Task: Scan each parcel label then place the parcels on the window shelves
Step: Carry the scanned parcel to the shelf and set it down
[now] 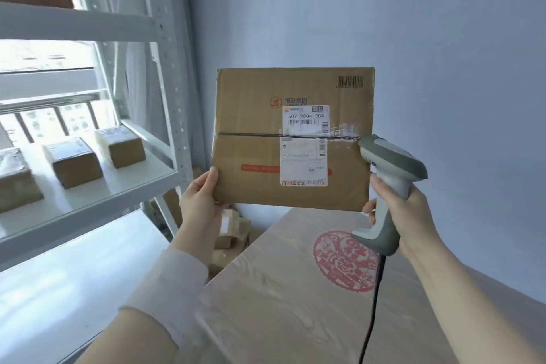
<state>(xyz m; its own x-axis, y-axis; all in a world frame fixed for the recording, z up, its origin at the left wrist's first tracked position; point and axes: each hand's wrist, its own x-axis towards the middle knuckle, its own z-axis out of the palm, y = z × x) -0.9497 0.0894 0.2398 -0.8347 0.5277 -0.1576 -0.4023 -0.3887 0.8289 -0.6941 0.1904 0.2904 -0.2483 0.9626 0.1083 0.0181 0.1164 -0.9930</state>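
Note:
A flat brown cardboard parcel (254,142) is held upright in front of me, its white shipping label (304,146) facing me. My left hand (199,201) grips the parcel's lower left corner, thumb on the front face. My right hand (410,216) holds a grey and white corded barcode scanner (390,177) by its handle at the parcel's right edge, its head level with the label and pointing left toward it.
White metal window shelves (118,189) stand at the left, with three small brown parcels (74,161) on the middle shelf and a box on the top one. A pale wooden table (280,304) with a red paper-cut emblem lies below. Several small parcels (230,233) lie on the floor.

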